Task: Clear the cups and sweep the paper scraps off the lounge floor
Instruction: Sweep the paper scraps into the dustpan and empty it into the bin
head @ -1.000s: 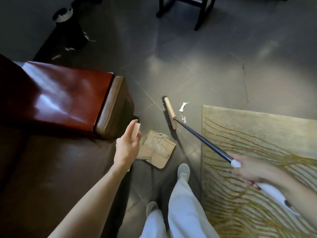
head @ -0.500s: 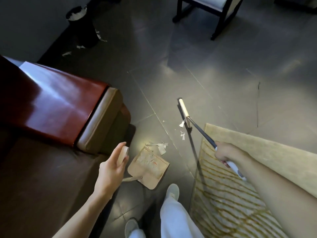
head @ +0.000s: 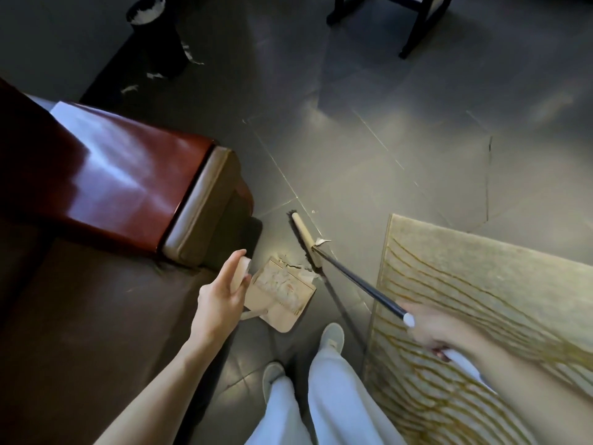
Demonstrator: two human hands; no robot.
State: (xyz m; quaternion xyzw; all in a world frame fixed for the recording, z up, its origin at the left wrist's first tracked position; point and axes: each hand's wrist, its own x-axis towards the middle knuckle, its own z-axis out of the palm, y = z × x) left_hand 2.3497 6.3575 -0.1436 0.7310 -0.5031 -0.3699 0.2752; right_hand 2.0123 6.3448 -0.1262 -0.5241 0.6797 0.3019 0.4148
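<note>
Now | left hand (head: 221,300) grips beige dustpan handle (head: 243,270) | right hand (head: 430,329) grips black broomstick (head: 359,281)

Dark wooden chair (head: 414,24): seat cut off by top edge.
Dark brown leather sofa (head: 80,316): runs off left edge.
Beige plastic dustpan (head: 282,297): handle partly behind left grip (head: 221,297).
Black-and-white broom handle (head: 359,284): white end partly covered by motion-blurred right grip (head: 433,329).

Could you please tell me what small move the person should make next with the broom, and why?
Probably a short stroke of the wooden-headed broom toward the beige plastic dustpan, which the left hand steadies by its handle. At the pan's lip, torn white paper scraps sit beside the bristles, not fully inside. The right hand grips the black pole.
</note>
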